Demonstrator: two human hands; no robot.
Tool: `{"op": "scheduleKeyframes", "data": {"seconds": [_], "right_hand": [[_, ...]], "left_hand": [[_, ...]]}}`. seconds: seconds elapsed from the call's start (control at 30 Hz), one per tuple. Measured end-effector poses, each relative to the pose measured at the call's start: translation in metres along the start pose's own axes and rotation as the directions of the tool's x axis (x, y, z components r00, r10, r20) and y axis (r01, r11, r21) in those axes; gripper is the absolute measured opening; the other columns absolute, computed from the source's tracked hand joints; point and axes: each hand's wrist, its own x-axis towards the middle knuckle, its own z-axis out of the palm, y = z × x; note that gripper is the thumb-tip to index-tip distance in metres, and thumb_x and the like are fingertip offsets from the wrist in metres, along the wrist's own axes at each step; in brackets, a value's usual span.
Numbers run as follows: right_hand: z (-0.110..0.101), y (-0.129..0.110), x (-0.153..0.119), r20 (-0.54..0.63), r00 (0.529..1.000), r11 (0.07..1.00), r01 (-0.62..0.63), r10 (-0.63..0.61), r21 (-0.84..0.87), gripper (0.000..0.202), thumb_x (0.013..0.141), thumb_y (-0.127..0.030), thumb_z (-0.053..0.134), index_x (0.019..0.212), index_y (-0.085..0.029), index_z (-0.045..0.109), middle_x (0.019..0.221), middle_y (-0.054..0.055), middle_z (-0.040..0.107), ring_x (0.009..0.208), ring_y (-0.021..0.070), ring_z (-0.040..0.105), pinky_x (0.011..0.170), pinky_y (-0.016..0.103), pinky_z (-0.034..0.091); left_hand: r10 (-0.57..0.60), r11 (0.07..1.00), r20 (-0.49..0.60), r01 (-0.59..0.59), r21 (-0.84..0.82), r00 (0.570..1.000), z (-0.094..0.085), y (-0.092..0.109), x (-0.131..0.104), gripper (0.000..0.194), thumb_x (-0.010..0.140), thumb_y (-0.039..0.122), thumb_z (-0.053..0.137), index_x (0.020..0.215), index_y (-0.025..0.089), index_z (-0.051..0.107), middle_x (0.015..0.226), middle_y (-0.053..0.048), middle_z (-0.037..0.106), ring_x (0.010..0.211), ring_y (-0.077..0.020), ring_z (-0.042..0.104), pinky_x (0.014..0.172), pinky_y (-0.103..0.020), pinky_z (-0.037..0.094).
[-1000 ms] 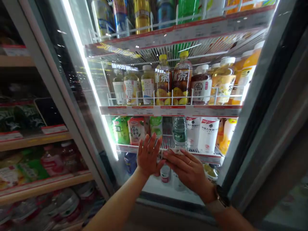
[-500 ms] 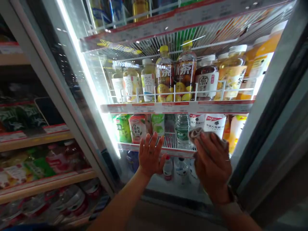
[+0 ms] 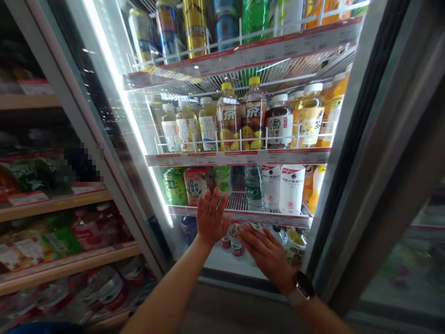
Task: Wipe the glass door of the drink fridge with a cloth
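My left hand (image 3: 211,220) lies flat with fingers spread and pointing up, seemingly against the glass door (image 3: 194,266) of a lit drinks fridge. To its right and slightly lower, my right hand (image 3: 266,254) presses a crumpled light cloth (image 3: 234,229) to the same glass. The cloth sits under the fingers, so much of it is hidden. Behind the hands, through the glass, a red tea bottle (image 3: 195,185) and a green-labelled water bottle (image 3: 254,188) stand on a wire shelf. Small bottles on the bottom level are partly covered by my right hand.
Cans such as a gold one (image 3: 195,30) and yellow-capped tea bottles (image 3: 254,113) fill the upper shelves. A dark door frame (image 3: 342,185) runs down the right. Wooden shelves (image 3: 62,202) with packaged drinks stand at left. A watch (image 3: 305,284) is on my right wrist.
My right hand has moved left and down with the cloth, coming close to my left hand. The left hand keeps nearly the same place. The view has tilted upward slightly.
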Motion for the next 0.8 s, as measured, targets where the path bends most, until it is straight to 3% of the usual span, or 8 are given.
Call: {"op": "scheduleKeyframes", "data": {"seconds": [0.13,0.27,0.33,0.43,0.53,0.67,0.8], "right_hand": [[-0.026,0.025,0.013,-0.165,0.977,0.981,-0.157,0.137,-0.116,0.04,0.095,-0.003,0.047,0.127,-0.022,0.061,0.127,0.002,0.066,0.139,0.0153,0.04,0.122,0.038,0.022],[-0.037,0.047,0.021,-0.387,0.889,0.936,-0.322,0.247,-0.144,0.052,0.091,-0.002,0.051,0.138,-0.026,0.052,0.136,0.005,0.06,0.138,0.0217,0.043,0.121,0.049,0.024],[-0.035,0.049,0.02,-0.438,0.858,0.927,-0.355,0.27,-0.124,0.056,0.091,-0.003,0.052,0.142,-0.026,0.048,0.141,0.006,0.055,0.138,0.0242,0.042,0.12,0.051,0.024],[-0.025,0.039,0.013,-0.38,0.883,0.936,-0.337,0.276,-0.102,0.057,0.091,-0.004,0.052,0.144,-0.025,0.046,0.141,0.008,0.054,0.138,0.0242,0.042,0.119,0.048,0.029],[-0.013,0.021,0.0,-0.266,0.93,0.954,-0.286,0.252,-0.095,0.05,0.091,-0.001,0.049,0.136,-0.023,0.055,0.132,0.007,0.063,0.136,0.0198,0.045,0.12,0.042,0.027],[0.0,0.0,-0.022,-0.114,0.974,0.976,-0.207,0.198,-0.074,0.043,0.093,-0.001,0.046,0.124,-0.024,0.064,0.124,0.002,0.067,0.13,0.0131,0.051,0.121,0.032,0.024],[0.006,-0.01,-0.035,-0.044,0.993,0.992,-0.115,0.113,-0.052,0.04,0.095,-0.004,0.043,0.121,-0.024,0.066,0.125,-0.001,0.067,0.128,0.0106,0.053,0.122,0.031,0.021]], "left_hand": [[0.007,1.0,-0.005,-0.007,-0.01,1.0,-0.001,0.001,0.002,0.061,0.098,0.035,0.036,0.154,0.016,0.02,0.159,-0.01,0.024,0.149,-0.0267,0.014,0.122,-0.045,0.015],[-0.039,0.999,0.021,0.04,-0.035,0.999,-0.005,0.012,0.001,0.062,0.097,0.03,0.038,0.154,0.014,0.018,0.161,-0.011,0.016,0.15,-0.028,0.012,0.122,-0.047,0.014],[-0.079,0.996,0.035,0.08,-0.046,0.996,-0.006,0.022,-0.006,0.065,0.096,0.029,0.041,0.154,0.012,0.017,0.161,-0.014,0.016,0.15,-0.0288,0.012,0.122,-0.048,0.015],[-0.037,0.998,0.067,0.041,-0.053,0.997,-0.001,0.034,-0.02,0.065,0.097,0.033,0.041,0.153,0.01,0.019,0.16,-0.014,0.019,0.15,-0.028,0.011,0.122,-0.045,0.014],[-0.028,0.999,0.028,0.029,-0.032,0.999,0.007,0.04,-0.031,0.064,0.096,0.036,0.041,0.153,0.012,0.022,0.158,-0.013,0.025,0.15,-0.0277,0.012,0.122,-0.045,0.014],[-0.045,0.999,0.001,0.045,-0.024,0.999,0.013,0.039,-0.035,0.062,0.096,0.034,0.038,0.153,0.013,0.023,0.158,-0.012,0.027,0.149,-0.0274,0.015,0.122,-0.044,0.016],[-0.055,0.998,-0.001,0.055,-0.027,0.998,0.012,0.039,-0.034,0.061,0.095,0.03,0.039,0.153,0.015,0.023,0.157,-0.01,0.03,0.149,-0.0258,0.017,0.122,-0.044,0.016]]}}
